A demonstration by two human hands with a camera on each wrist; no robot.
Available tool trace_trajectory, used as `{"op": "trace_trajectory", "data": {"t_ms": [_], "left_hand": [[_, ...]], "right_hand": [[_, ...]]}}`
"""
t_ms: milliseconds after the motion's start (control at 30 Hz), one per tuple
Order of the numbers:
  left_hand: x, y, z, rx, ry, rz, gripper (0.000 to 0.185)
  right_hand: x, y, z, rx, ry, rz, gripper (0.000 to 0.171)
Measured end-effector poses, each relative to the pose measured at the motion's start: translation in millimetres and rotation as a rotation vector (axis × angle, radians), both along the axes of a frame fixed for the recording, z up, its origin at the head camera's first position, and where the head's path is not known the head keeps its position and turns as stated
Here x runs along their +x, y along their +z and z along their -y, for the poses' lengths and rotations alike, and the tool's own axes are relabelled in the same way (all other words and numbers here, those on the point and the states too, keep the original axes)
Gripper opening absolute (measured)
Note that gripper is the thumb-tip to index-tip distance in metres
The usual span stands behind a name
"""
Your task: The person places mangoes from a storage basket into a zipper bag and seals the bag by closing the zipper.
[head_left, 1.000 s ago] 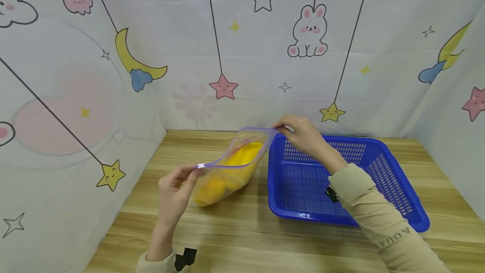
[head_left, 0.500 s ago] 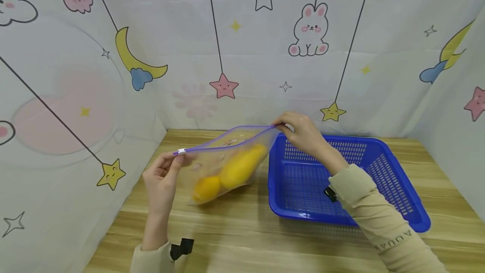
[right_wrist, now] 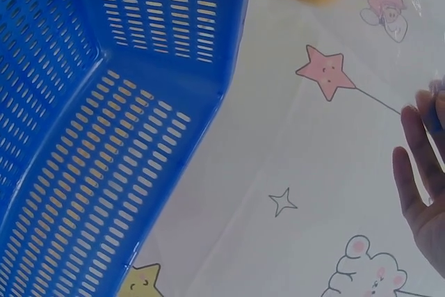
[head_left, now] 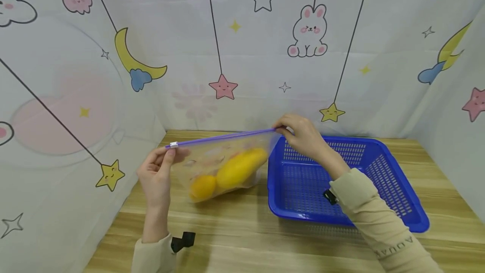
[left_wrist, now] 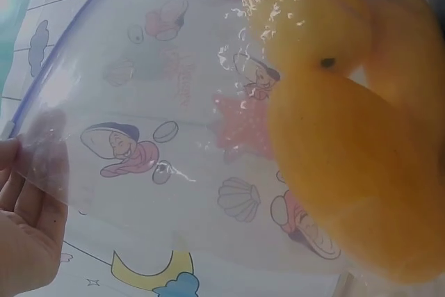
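Note:
A clear printed zip bag (head_left: 204, 159) with a purple zip edge and white slider (head_left: 174, 145) hangs stretched between both hands. Inside lie yellow-orange fruits that look like mangoes (head_left: 240, 167), with a smaller orange one (head_left: 202, 187) at the lower left; the left wrist view shows several fruits (left_wrist: 354, 172) pressed together. The left hand (head_left: 155, 174) pinches the bag's left top corner beside the slider. With thumb and fingertips the right hand (head_left: 301, 134) pinches the right end of the zip edge, over the basket's left rim. The zip edges lie close together.
A blue perforated plastic basket (head_left: 303, 184) stands on the wooden table (head_left: 235, 239), right of the bag, partly covered by the right sleeve. A white printed cloth (head_left: 257, 54) hangs behind and at both sides. Small black devices (head_left: 183, 242) sit at the wrists.
The left hand has moved left and up, pulling the bag's mouth from a wide gap to a nearly straight line. The fruit tilted with the bag. The right hand has hardly moved.

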State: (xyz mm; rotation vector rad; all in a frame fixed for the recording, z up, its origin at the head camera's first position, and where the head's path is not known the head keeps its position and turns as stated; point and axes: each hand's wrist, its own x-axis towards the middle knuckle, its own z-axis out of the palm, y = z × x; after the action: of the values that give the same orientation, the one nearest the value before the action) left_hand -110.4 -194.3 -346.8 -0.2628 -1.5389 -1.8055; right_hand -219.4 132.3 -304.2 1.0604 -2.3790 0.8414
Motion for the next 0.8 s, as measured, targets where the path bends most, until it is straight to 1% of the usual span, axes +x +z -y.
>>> {"op": "trace_trajectory", "data": {"t_ms": [100, 233, 300, 433, 600, 700, 800], "left_hand": [[-1.1, 1.0, -0.6, -0.002, 0.024, 0.034, 0.024], [-3.2, 2.6, -1.4, -0.002, 0.031, 0.061, 0.023], [-4.1, 3.4, -1.9, 0.014, 0.030, 0.066, 0.022], [-5.2, 4.5, -3.7, 0.062, 0.022, 0.051, 0.018], [-5.5, 4.2, -5.8, 0.131, -0.006, -0.013, 0.016], [-5.9, 2.9, -6.5, 0.145, -0.002, -0.033, 0.020], [-6.6, 1.4, -7.1, 0.133, 0.020, -0.025, 0.022]], "right_hand": [[0.7, -0.8, -2.5, 0.011, -0.016, 0.015, 0.010], [0.6, -3.3, -5.6, 0.006, -0.032, 0.062, 0.006], [0.8, -3.8, -5.9, -0.004, -0.033, 0.091, 0.006], [2.8, -3.0, -4.6, -0.016, -0.039, 0.147, 0.007], [6.8, -0.8, -2.1, -0.023, -0.032, 0.183, 0.010], [9.8, -0.1, 0.5, -0.036, -0.010, 0.199, 0.011], [14.1, 0.5, 5.5, -0.032, 0.010, 0.205, 0.015]]}}
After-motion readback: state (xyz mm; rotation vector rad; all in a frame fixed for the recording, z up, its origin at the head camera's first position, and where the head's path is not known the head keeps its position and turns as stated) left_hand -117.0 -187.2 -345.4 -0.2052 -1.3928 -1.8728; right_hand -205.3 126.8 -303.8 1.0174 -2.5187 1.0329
